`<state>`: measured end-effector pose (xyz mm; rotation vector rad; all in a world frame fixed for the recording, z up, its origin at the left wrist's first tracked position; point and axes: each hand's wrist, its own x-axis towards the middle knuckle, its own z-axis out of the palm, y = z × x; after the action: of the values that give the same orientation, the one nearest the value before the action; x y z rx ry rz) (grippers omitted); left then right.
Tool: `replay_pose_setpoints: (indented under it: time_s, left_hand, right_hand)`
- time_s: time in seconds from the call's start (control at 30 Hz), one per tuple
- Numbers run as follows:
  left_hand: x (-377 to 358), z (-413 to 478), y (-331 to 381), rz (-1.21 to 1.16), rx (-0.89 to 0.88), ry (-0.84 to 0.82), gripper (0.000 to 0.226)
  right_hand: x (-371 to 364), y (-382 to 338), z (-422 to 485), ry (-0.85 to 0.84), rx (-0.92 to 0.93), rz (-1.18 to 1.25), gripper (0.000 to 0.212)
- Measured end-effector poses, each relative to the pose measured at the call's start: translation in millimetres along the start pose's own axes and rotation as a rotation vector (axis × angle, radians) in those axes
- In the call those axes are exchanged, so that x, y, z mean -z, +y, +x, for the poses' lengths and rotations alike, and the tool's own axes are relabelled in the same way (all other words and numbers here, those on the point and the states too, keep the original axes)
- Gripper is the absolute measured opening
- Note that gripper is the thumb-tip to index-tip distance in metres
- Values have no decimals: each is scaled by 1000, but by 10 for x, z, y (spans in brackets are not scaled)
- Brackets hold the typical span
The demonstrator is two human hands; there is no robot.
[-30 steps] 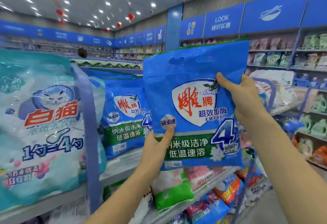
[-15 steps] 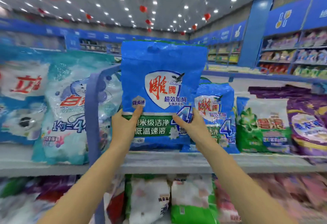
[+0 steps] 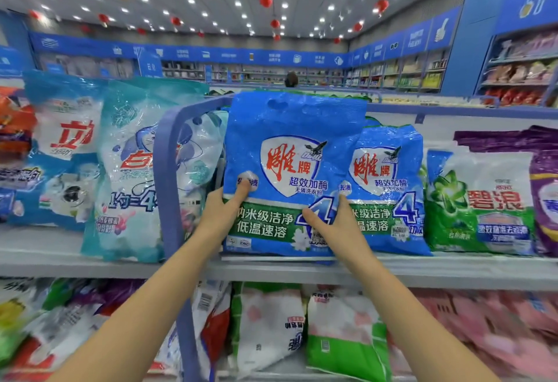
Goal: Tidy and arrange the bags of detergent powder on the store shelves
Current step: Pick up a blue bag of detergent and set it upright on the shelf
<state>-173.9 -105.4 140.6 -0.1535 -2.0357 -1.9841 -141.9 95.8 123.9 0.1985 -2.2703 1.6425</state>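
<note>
Here the shelf point(image 3: 453, 270) carries the blue detergent bag point(image 3: 290, 146), upright at its front edge and overlapping a matching bag point(image 3: 389, 188). It looks heavy, soft and slick, best held low at both sides. The left hand point(image 3: 222, 209) and right hand point(image 3: 335, 224) each pinch a lower edge, thumbs in front; the hidden fingers are probably curled.

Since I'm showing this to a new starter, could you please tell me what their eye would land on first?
The blue bag is upright at centre, at the front of the upper shelf, gripped low down by the left hand and right hand. Its twin bag stands just to its right, partly behind it, with a green bag further right. Red lanterns hang from the ceiling above.
</note>
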Motion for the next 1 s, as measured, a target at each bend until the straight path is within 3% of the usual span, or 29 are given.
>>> replay_pose_setpoints:
  time_s: [0.2, 0.27, 0.4, 0.57, 0.8, 0.9, 1.0]
  left_hand:
    - [-91, -26, -101, 73, -119, 230, 30]
    - [-114, 1, -83, 85, -111, 272, 29]
    - [-153, 77, -91, 176, -139, 330, 25]
    - [-215, 125, -153, 327, -188, 450, 36]
    - [-211, 237, -190, 332, -144, 480, 38]
    - [-199, 97, -137, 198, -170, 445, 35]
    - [-253, -216, -128, 285, -383, 487, 47]
  right_hand:
    - [-118, 21, 83, 14, -13, -34, 57]
    - [-168, 10, 73, 43, 5, -43, 48]
    - [-263, 34, 88, 188, 39, -14, 45]
    - [-461, 53, 89, 357, 119, -104, 51]
    - [-421, 93, 129, 266, 127, -112, 54]
    - [-317, 22, 74, 367, 270, -169, 52]
    - [-287, -47, 105, 472, 542, -451, 47]
